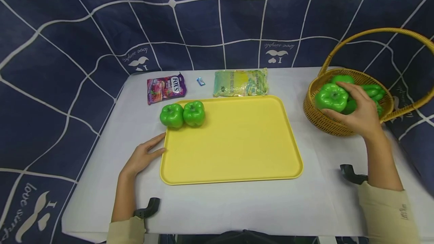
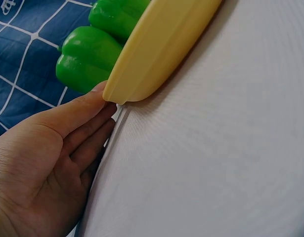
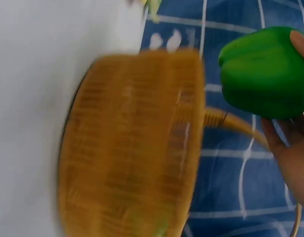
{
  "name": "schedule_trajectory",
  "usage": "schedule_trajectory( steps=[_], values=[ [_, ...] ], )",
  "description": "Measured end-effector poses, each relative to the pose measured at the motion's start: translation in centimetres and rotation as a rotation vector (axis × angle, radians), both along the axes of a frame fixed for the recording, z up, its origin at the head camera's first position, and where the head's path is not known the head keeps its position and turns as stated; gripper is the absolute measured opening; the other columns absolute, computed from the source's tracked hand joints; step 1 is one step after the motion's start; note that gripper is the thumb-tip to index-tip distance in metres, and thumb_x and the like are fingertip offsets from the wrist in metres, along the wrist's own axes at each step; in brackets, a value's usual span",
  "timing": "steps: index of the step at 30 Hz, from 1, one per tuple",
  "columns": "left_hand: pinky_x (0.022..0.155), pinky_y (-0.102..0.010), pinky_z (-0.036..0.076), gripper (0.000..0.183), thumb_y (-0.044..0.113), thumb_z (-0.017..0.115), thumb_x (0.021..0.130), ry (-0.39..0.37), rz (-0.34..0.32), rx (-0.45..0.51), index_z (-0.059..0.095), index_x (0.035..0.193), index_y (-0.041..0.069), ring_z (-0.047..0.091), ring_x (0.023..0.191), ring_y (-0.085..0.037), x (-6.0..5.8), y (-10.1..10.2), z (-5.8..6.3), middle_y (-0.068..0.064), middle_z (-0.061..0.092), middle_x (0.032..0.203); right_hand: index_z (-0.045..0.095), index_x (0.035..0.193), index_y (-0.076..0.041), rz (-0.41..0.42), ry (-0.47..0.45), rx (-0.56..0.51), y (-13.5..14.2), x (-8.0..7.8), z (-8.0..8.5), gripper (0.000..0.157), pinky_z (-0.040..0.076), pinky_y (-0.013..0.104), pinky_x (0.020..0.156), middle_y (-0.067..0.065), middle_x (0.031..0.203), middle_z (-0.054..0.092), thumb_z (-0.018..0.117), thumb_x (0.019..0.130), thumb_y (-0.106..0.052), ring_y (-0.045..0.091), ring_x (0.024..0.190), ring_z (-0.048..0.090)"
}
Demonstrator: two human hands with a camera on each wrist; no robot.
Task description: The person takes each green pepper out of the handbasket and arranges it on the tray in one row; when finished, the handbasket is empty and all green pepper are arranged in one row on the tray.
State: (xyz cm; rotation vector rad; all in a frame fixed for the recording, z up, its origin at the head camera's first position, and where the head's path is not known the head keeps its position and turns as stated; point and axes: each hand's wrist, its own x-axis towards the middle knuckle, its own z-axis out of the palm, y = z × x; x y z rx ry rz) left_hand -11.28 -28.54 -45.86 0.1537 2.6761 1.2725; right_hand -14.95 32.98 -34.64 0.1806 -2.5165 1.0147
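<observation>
A glossy green, squat bell pepper is held by the right hand over a round tan wicker basket, to the right of the flat yellow rectangular tray. The right wrist view shows a gap between pepper and rim, so it looks lifted free. The fingers grip it across its sides, thumb on the near side; the pepper sits at their tray-facing side, so the tray lies leftward and slightly nearer the person. Being squat, it shows no marked long axis. The right hand is much the nearer to it.

The left hand, at the tray's left edge, has its fingers fairly straight and grasps nothing, the tips touching the rim. Two more green bell peppers sit side by side at the tray's far-left corner. Beyond the tray's far edge, on the white surface, lie a purple packet, a tiny blue sachet and a green-and-yellow packet.
</observation>
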Motion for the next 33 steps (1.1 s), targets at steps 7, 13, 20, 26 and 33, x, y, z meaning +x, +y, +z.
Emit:
schedule_trajectory(
  steps=[7, 13, 20, 26, 33],
  values=[
    [0.107, -0.055, 0.021, 0.062, 0.044, 0.065, 0.083, 0.001, -0.004, 0.007, 0.044, 0.138, 0.024, 0.026, 0.135, -0.026, 0.0, 0.0, 0.1, 0.003, 0.039, 0.143, 0.050, 0.134, -0.021, 0.174, 0.014, 0.046, -5.4, -1.2, 0.5, 0.080, 0.030, 0.059, 0.099, 0.009, 0.130, 0.049, 0.086, 0.062, -0.014, 0.033, 0.120, 0.042],
    [0.107, -0.055, 0.021, 0.062, 0.043, 0.064, 0.084, 0.008, -0.009, 0.003, 0.044, 0.139, 0.024, 0.026, 0.135, -0.026, 0.1, 0.0, 0.1, 0.004, 0.039, 0.143, 0.049, 0.133, -0.013, 0.331, 0.030, 0.066, -10.7, -2.9, -0.8, 0.080, 0.042, 0.051, 0.090, 0.010, 0.130, 0.049, 0.086, 0.063, -0.017, 0.029, 0.112, 0.048],
    [0.107, -0.055, 0.021, 0.062, 0.043, 0.064, 0.084, 0.006, -0.010, -0.002, 0.044, 0.139, 0.023, 0.026, 0.135, -0.027, 0.0, 0.1, 0.3, 0.002, 0.039, 0.143, 0.045, 0.136, -0.011, 0.506, -0.105, 0.037, -16.2, -4.6, -2.3, 0.080, 0.043, 0.046, 0.095, 0.010, 0.133, 0.046, 0.084, 0.066, -0.019, 0.029, 0.115, 0.050],
    [0.107, -0.054, 0.021, 0.062, 0.044, 0.064, 0.083, 0.009, -0.010, -0.005, 0.044, 0.138, 0.023, 0.026, 0.135, -0.027, 0.0, 0.0, 0.4, 0.002, 0.039, 0.142, 0.042, 0.137, -0.007, 0.638, -0.286, -0.034, -18.8, -6.0, -3.7, 0.079, 0.040, 0.041, 0.100, 0.013, 0.138, 0.039, 0.082, 0.070, -0.019, 0.029, 0.122, 0.043],
    [0.107, -0.055, 0.021, 0.062, 0.043, 0.064, 0.084, 0.020, -0.009, -0.011, 0.045, 0.138, 0.021, 0.026, 0.135, -0.029, 0.1, 0.0, 0.2, -0.001, 0.039, 0.143, 0.039, 0.138, -0.003, 0.701, -0.427, -0.075, -20.7, -6.9, -5.0, 0.078, 0.040, 0.038, 0.100, 0.014, 0.140, 0.036, 0.080, 0.073, -0.019, 0.027, 0.122, 0.042]
  ],
)
